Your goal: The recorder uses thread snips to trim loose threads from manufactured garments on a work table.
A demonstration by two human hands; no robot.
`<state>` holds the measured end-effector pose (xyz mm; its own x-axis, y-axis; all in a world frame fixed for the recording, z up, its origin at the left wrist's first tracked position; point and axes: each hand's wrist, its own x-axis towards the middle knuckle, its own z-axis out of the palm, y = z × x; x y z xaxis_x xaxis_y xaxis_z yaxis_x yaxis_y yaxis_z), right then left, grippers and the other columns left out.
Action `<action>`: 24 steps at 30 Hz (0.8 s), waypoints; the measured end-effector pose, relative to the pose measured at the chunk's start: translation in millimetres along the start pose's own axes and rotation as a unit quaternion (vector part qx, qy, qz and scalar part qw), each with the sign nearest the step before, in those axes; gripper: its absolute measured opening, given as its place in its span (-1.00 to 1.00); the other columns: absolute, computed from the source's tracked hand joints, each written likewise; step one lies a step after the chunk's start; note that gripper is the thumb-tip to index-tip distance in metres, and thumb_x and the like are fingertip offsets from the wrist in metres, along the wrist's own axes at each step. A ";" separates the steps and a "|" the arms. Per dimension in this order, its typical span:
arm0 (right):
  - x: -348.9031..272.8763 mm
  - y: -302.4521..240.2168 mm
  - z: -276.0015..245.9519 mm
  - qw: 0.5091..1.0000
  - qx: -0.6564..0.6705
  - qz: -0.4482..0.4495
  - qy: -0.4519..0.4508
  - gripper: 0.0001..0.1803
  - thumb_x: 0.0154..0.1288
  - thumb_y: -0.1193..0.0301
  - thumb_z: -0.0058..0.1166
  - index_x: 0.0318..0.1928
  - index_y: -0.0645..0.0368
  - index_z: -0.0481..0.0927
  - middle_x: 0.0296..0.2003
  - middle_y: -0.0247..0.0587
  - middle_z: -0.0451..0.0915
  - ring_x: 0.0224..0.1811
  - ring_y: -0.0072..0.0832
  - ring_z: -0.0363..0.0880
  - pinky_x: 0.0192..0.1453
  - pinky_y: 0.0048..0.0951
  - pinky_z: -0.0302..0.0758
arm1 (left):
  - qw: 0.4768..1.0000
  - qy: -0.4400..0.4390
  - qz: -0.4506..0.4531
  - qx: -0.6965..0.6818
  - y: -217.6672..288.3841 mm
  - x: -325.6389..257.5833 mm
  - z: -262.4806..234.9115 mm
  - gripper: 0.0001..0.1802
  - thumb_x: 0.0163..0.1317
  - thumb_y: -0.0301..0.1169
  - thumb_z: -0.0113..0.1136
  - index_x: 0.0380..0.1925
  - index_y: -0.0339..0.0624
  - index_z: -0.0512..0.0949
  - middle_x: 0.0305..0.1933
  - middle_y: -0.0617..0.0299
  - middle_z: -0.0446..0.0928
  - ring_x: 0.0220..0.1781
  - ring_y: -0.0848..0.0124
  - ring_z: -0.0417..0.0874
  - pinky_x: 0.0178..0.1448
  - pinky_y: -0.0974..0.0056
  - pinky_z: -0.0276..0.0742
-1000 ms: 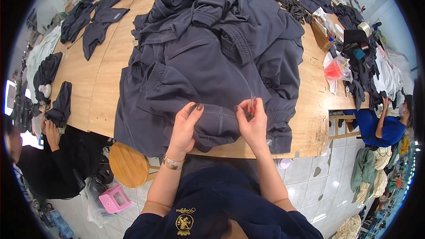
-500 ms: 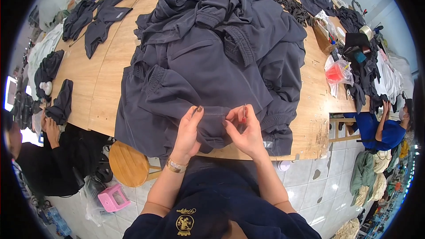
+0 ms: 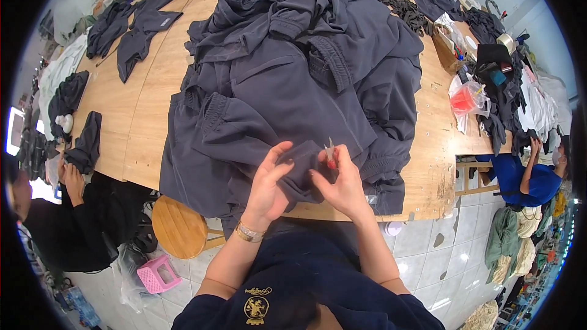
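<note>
A big heap of dark grey trousers with gathered elastic waistbands and cuffs lies in front of me. My right hand is closed around small red-handled thread snips, their blades pointing up and away from me. Just left of it, a loose grey garment end hangs at the heap's near edge, slightly blurred. The right fingertips are close to this cloth; whether they pinch it I cannot tell. My left hand is beside the cloth with thumb and fingers apart, gripping nothing.
The heap rests on a wooden table. Grey garments lie at the far left. Toward the right edge are a bag with a red drink and piled dark cloth. A round wooden stool and pink stool stand left. Other people work around the table.
My left fingers have spread and let go of the garment's gathered edge, which was stretched between both hands. That edge has dropped and folded. The snips' blades now show more clearly.
</note>
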<state>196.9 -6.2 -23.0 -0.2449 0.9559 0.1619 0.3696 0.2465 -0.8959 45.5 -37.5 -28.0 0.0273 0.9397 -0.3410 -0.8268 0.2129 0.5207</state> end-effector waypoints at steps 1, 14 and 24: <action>0.3 -0.7 0.6 0.999 0.039 0.023 -0.012 -0.71 0.06 0.56 0.16 -0.30 0.22 0.28 -0.49 -0.29 0.39 -0.49 -0.49 0.34 -0.34 -0.54 0.35 | 1.000 0.000 0.006 0.000 1.7 -1.2 -2.8 -0.69 0.30 -0.53 -0.08 0.05 -0.26 0.28 -0.11 0.11 0.53 -0.03 0.38 0.57 0.06 0.32 0.50; 1.3 -25.0 -17.1 0.952 0.237 -0.063 -0.184 -0.56 -0.07 0.69 0.20 -0.39 0.14 0.15 -0.27 -0.10 0.48 -0.19 -0.42 0.53 -0.11 -0.51 0.45 | 0.927 -0.125 0.029 0.351 64.6 -14.2 4.2 -0.85 0.27 -0.41 0.11 -0.44 -0.24 0.50 -0.39 0.41 0.50 -0.31 0.70 0.42 -0.19 0.52 0.38; 1.5 -12.2 -25.1 0.881 0.469 -0.036 -0.054 -0.58 0.03 0.68 0.13 -0.33 0.07 0.13 -0.28 -0.15 0.38 -0.24 -0.32 0.54 -0.14 -0.41 0.51 | 0.880 0.097 0.464 -0.043 117.9 -70.9 64.5 -0.72 0.33 -0.18 0.02 -0.27 -0.19 0.46 -0.28 0.20 0.56 -0.43 0.39 0.62 -0.25 0.24 0.64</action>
<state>214.5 -3.8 -1.4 -0.3404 0.9098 0.2376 -0.5416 0.0169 -0.8405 -17.6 -61.8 108.0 -0.7710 0.6331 0.0680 -0.4819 -0.6500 0.5876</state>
